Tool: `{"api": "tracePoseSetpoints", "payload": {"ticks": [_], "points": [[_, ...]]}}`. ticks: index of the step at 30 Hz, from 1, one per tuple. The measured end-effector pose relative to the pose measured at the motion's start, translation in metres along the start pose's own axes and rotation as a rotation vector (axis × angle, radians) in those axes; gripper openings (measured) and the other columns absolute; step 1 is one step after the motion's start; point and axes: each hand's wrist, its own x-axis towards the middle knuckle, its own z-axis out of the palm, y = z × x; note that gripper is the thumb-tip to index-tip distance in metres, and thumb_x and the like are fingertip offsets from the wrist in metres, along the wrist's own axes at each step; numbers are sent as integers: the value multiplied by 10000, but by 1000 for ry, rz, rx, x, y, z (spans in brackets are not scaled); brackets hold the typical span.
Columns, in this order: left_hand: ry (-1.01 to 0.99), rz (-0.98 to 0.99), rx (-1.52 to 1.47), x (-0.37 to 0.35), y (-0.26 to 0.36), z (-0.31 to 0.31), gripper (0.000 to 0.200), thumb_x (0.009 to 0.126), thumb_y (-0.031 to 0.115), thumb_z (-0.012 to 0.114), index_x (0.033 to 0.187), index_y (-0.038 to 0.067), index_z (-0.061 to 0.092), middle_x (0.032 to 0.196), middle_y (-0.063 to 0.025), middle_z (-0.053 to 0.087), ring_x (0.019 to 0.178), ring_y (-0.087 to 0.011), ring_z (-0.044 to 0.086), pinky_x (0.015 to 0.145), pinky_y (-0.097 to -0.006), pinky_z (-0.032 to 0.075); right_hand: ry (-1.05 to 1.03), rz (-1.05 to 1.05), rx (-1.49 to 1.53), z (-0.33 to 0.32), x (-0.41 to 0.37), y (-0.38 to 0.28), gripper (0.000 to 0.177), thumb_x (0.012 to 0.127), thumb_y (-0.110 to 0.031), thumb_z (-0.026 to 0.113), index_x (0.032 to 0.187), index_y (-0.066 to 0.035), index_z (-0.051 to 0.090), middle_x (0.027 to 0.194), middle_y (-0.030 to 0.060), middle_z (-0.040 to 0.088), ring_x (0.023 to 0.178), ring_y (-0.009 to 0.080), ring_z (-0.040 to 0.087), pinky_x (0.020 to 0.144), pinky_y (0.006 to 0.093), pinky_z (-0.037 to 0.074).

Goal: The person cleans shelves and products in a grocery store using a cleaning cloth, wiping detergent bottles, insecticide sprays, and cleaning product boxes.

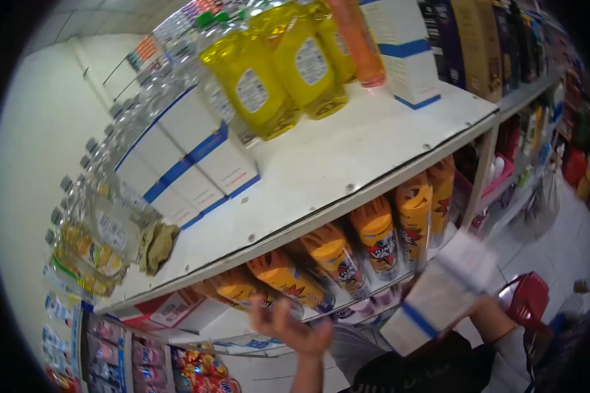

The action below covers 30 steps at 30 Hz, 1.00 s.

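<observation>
My right hand grips a white box with a blue stripe, held tilted in front of my body and slightly smeared by motion. Most of that hand's fingers are hidden by the box. Palm up and fingers apart, my left hand holds nothing, just in front of the lower shelf's orange-capped spray cans. On the white upper shelf stand several matching white boxes side by side, left of the middle. One more white box is upright at the back right.
Yellow liquid bottles and an orange-pink bottle stand on the upper shelf. Clear bottles line its left end beside a crumpled cloth. A red basket is on the floor at right; bagged packets hang low at left.
</observation>
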Motion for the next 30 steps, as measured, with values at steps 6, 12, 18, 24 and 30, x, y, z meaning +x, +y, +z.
{"api": "tracePoseSetpoints", "payload": {"ticks": [6,12,18,24,30], "points": [[-75,103,657,74,-31,3,582,649,235,637,1161,78,409,1187,-104,379,1162,-321,263,957,-433,153,581,-302,80,-45,51,-66,603,573,-208,719,1076,6,465,1023,113,520,946,192,497,850,300,370],[-85,64,599,79,-24,-7,458,650,234,611,1086,152,495,1118,-15,458,1119,-221,347,949,-404,131,648,-417,-142,-43,150,-141,451,623,-223,682,967,20,518,916,111,559,833,177,542,777,274,418],[-100,4,563,79,-15,-8,455,664,219,606,1099,143,493,1132,-16,454,1127,-217,341,948,-404,140,210,-287,-431,-43,227,-138,592,659,-299,673,1089,48,462,999,149,553,916,193,534,811,274,408],[-95,-9,536,78,-14,-7,441,675,199,584,1102,141,490,1141,-21,447,1139,-224,327,950,-409,139,74,-233,-707,-46,242,-129,654,670,-411,622,1102,52,459,1068,180,516,969,240,509,836,289,387],[-123,14,561,78,-13,-9,459,675,179,583,1116,115,472,1149,-46,442,1142,-250,324,945,-398,161,-38,-164,-825,-49,257,-124,727,643,-482,602,1124,42,455,1115,210,477,1022,272,469,875,302,353]]}}
